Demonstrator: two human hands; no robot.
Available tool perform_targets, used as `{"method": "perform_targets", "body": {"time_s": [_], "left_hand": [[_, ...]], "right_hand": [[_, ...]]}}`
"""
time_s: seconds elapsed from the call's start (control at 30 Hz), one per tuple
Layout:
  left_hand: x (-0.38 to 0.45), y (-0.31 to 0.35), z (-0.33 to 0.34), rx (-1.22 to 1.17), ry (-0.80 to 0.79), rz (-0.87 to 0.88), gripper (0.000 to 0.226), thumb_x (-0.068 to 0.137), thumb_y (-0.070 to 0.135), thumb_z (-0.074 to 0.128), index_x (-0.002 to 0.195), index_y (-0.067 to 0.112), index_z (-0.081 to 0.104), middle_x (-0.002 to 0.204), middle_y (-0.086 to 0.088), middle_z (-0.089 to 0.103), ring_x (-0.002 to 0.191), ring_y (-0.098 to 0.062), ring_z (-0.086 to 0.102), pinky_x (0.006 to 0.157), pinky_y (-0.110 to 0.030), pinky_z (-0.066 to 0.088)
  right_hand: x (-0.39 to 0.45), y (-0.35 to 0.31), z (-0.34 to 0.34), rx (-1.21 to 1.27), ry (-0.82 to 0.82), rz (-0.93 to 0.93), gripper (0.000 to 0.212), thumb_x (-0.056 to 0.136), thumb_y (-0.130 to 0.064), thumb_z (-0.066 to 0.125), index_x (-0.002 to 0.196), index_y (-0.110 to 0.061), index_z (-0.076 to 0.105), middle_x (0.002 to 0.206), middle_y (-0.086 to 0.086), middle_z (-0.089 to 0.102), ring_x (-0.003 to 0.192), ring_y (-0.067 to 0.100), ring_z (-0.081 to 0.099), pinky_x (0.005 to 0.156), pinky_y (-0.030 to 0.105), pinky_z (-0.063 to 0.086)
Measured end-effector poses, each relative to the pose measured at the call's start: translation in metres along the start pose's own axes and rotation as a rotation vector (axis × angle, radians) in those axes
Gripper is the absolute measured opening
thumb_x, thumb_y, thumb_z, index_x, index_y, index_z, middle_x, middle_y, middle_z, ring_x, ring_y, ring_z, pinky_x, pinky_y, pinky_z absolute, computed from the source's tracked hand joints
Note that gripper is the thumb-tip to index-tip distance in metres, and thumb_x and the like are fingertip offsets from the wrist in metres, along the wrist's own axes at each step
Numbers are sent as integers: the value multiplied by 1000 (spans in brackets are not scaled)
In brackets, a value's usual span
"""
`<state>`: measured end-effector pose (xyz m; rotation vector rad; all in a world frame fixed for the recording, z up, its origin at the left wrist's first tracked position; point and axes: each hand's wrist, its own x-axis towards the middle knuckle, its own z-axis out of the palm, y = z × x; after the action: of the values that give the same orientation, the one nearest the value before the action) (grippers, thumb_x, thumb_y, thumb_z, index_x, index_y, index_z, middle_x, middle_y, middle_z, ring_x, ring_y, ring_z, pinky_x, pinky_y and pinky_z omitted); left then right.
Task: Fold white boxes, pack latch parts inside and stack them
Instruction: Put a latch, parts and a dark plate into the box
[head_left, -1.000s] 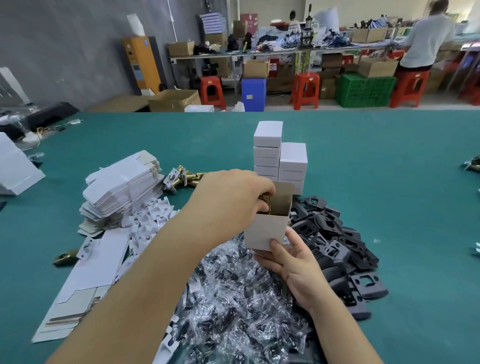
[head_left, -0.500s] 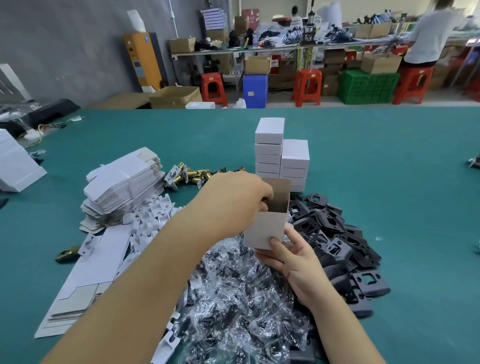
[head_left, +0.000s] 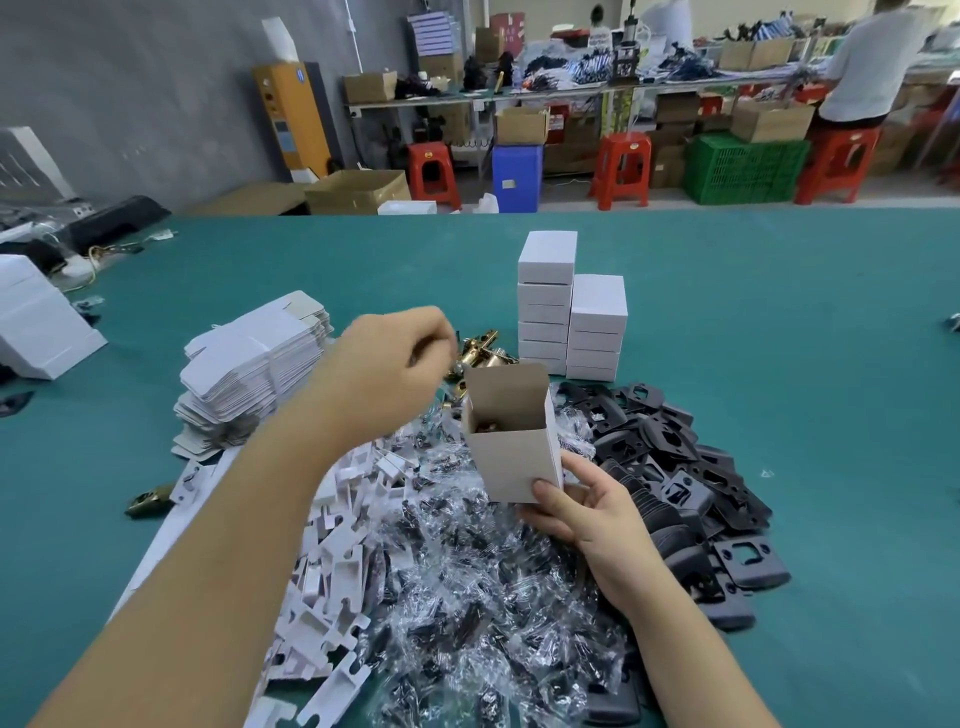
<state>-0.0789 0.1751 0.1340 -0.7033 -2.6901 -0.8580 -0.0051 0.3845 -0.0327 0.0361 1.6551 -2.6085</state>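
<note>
My right hand (head_left: 587, 512) grips the lower part of an upright white box (head_left: 511, 457) whose top flap stands open. A brass latch part (head_left: 485, 427) shows inside the box. My left hand (head_left: 387, 369) hovers to the left of the box's opening, fingers curled, holding nothing I can see. More brass latches (head_left: 480, 351) lie on the table behind the box. Two stacks of closed white boxes (head_left: 569, 312) stand further back.
A pile of flat unfolded boxes (head_left: 254, 364) lies at the left. White card inserts (head_left: 332, 561), bagged small parts (head_left: 467, 571) and black plates (head_left: 675, 478) heap on the green table (head_left: 779, 338) around my hands. A person sits at a far bench, among red stools.
My left hand has come out of the box and moved up and to the left. The brass latch part it pushed in now sits inside the box.
</note>
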Motion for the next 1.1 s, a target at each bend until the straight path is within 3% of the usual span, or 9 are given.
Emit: {"method": "perform_targets", "body": {"time_s": [0.1,0.23,0.37,0.47,0.67,0.8,0.9,1.0,1.1], "left_hand": [[-1,-30,-2,237,-70,-169,32,101,33,42,72,22,50,61,3,56,56,-17,49,52,-31,36],[-12,-68,10,588,-391,-302,20,102,44,53,91,29,60,91,8,66,80,-11,61,72,-33,55],[-25,-84,16,603,-615,-384,30,95,49,64,119,31,63,105,12,62,95,-9,62,81,-29,54],[-30,-90,17,660,-684,-413,37,93,45,69,125,31,60,110,9,61,98,-13,60,82,-30,53],[-29,-93,21,753,-516,-375,19,98,16,54,108,28,64,105,8,67,90,-12,64,56,-23,41],[-26,-89,20,800,-436,-391,21,97,10,54,99,23,69,93,6,70,82,-15,67,54,-24,42],[-24,-80,15,783,-388,-350,21,98,13,54,97,28,69,96,9,66,83,-15,65,67,-31,56],[-25,-61,5,669,-161,-209,13,101,25,59,93,33,65,100,13,62,86,-11,60,64,-29,50],[-26,-29,-8,391,155,1,7,96,27,69,90,27,71,87,12,63,71,-8,54,56,-26,39]], "right_hand": [[1,1,-1,7,17,17,50,79,-19,82,127,-29,69,115,16,76,106,32,74,82,30,62],[3,3,-1,34,32,22,60,72,-27,87,129,-26,68,116,16,76,108,33,73,82,33,63],[3,1,-1,56,23,27,47,71,-27,87,116,-36,76,116,16,76,108,34,73,83,34,62],[3,2,-2,67,27,26,49,73,-24,87,120,-31,75,117,17,75,108,35,73,83,34,63],[4,3,-3,62,40,32,56,78,-16,81,131,-22,65,117,17,75,109,35,73,82,34,63],[3,1,-2,82,34,32,52,74,-19,84,124,-28,70,117,17,75,108,35,73,81,34,63],[3,1,-2,86,26,33,56,73,-21,85,126,-26,69,117,18,75,108,36,73,82,35,63],[3,1,-2,77,19,24,60,72,-24,87,129,-26,68,118,17,75,109,35,73,82,35,63],[2,1,-1,74,17,18,50,71,-28,88,119,-35,75,119,16,75,110,34,72,83,35,63]]}}
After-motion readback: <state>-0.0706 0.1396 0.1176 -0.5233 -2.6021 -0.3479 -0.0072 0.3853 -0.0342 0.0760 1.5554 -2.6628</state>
